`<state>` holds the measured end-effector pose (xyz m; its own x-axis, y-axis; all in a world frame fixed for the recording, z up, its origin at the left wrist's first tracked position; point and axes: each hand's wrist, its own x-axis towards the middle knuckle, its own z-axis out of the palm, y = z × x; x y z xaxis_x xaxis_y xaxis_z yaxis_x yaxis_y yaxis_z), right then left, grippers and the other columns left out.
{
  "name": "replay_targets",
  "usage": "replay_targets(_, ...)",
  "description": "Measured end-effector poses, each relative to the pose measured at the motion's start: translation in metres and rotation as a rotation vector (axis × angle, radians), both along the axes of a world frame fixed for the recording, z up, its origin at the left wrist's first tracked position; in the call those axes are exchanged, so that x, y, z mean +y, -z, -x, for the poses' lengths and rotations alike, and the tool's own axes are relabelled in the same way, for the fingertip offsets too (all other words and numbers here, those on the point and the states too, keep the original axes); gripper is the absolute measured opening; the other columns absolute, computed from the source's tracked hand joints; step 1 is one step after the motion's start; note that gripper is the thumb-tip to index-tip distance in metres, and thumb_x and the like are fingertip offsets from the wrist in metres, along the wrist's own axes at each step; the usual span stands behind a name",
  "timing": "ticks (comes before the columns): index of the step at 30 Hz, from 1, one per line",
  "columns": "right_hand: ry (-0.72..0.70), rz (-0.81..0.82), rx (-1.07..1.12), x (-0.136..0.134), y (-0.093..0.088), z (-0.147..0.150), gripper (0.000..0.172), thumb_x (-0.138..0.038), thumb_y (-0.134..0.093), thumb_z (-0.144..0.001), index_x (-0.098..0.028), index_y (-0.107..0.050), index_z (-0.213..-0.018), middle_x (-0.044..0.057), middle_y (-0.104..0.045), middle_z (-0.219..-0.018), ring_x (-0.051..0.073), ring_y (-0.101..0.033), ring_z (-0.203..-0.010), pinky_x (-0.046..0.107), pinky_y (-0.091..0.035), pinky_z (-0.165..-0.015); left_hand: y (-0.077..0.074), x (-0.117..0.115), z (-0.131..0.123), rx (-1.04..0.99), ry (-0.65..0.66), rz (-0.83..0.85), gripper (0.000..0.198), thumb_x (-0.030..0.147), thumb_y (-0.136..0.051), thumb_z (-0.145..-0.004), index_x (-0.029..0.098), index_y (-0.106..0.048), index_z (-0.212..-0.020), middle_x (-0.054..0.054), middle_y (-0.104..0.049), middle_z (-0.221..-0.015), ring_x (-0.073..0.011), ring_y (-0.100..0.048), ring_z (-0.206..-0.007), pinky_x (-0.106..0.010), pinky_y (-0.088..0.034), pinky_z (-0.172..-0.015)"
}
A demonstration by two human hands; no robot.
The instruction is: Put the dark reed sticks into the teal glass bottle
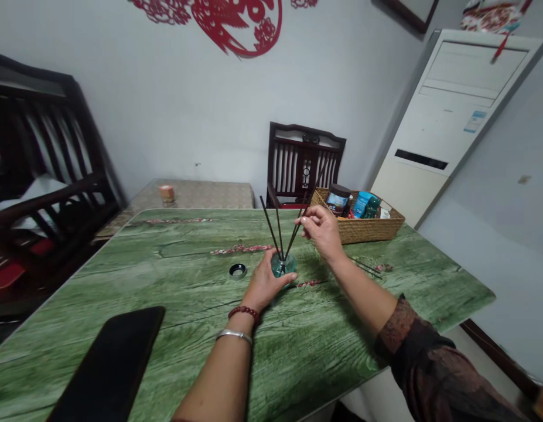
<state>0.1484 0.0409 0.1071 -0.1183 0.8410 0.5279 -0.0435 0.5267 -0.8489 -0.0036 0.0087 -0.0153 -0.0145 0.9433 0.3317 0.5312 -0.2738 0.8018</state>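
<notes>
A small teal glass diffuser bottle (282,266) stands on the green table, with my left hand (267,280) wrapped round its near side. Several dark reed sticks (270,226) fan upward from the bottle's mouth. Above and to the right of it, my right hand (323,230) pinches a dark reed stick between thumb and fingers; whether it holds more than one cannot be told. A black ring-shaped cap (238,270) lies left of the bottle. More loose reed sticks (366,268) rest on the table beyond my right forearm.
A woven basket (368,230) with jars and bottles sits at the table's back right. A black slab-like object (113,363) lies at the near left. Behind the green table (187,293) are a side table (205,193) with a small orange container (166,193) and a wooden chair (306,161).
</notes>
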Motion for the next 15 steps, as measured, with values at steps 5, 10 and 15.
replay_targets(5,0.029,0.052,-0.092,0.009,0.023,0.008,0.02,-0.038,-0.063,-0.076,-0.021,-0.053,-0.082,-0.002,-0.068,-0.071,0.009,-0.053,-0.049,0.021,-0.045,-0.048,-0.001,-0.001,0.0,-0.007,-0.006,-0.013,0.071,0.045,-0.077,-0.066,0.019,-0.049,-0.125,-0.011,-0.066,-0.12,-0.0298,-0.065,-0.109,-0.043,-0.049,-0.096)
replay_targets(10,0.104,0.049,-0.301,0.008,0.045,0.014,0.012,-0.032,-0.064,-0.074,-0.021,-0.06,-0.077,-0.002,-0.067,-0.069,0.014,-0.059,-0.058,0.025,-0.049,-0.058,0.002,0.002,0.0,-0.023,0.007,-0.055,0.07,0.045,-0.077,-0.065,0.019,-0.05,-0.123,-0.011,-0.067,-0.118,-0.0302,-0.066,-0.108,-0.044,-0.05,-0.095)
replay_targets(15,0.221,-0.065,-0.406,0.004,0.047,-0.025,0.016,-0.033,-0.062,-0.08,-0.021,-0.071,-0.086,0.002,-0.073,-0.081,0.018,-0.066,-0.074,0.029,-0.051,-0.072,0.002,0.002,0.001,0.006,-0.004,-0.041,0.07,0.048,-0.076,-0.066,0.019,-0.049,-0.124,-0.013,-0.065,-0.121,-0.0315,-0.065,-0.111,-0.047,-0.048,-0.098)
